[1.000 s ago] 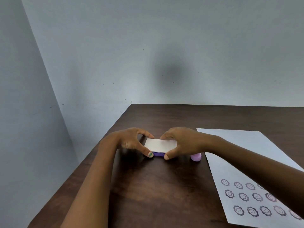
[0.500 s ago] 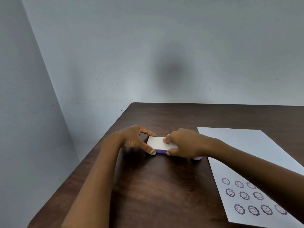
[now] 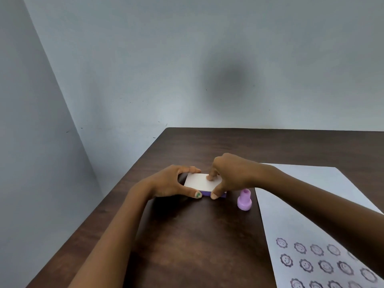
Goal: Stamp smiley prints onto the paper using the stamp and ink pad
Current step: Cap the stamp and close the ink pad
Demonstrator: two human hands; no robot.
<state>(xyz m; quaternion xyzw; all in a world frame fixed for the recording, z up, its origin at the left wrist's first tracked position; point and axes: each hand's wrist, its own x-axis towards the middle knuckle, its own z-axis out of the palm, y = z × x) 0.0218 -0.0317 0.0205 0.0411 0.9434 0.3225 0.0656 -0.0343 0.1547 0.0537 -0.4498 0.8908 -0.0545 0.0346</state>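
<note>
- The ink pad [image 3: 204,185] sits lid-on near the table's [image 3: 199,235] left edge, white lid up, purple base showing at the front. Both hands are on it, so my guess is the lid is being pressed shut or pried open; I can't tell which.
- Left hand [image 3: 170,183] is grasping the pad's left end, thumb on the near edge and fingers round the far side. Right hand [image 3: 230,173] grips the right end, one fingertip pressing on the lid and the thumb at the front corner.
- Risk one: if the lid pops suddenly, the base could skid left and it's not far from the edge.
- Risk two: fingers slipping onto the inked surface once it's open, which means smudges on everything after.
- The stamp [image 3: 244,200] stands upright just right of the pad, beside the right wrist — an elbow nudge tips it, and if the face is still wet it marks the table.
- The paper [image 3: 301,204] lies further right, with rows of smiley prints [image 3: 305,265] at its near end. The right forearm hangs over it — drag it and fresh prints smear, or the sheet shifts.
</note>
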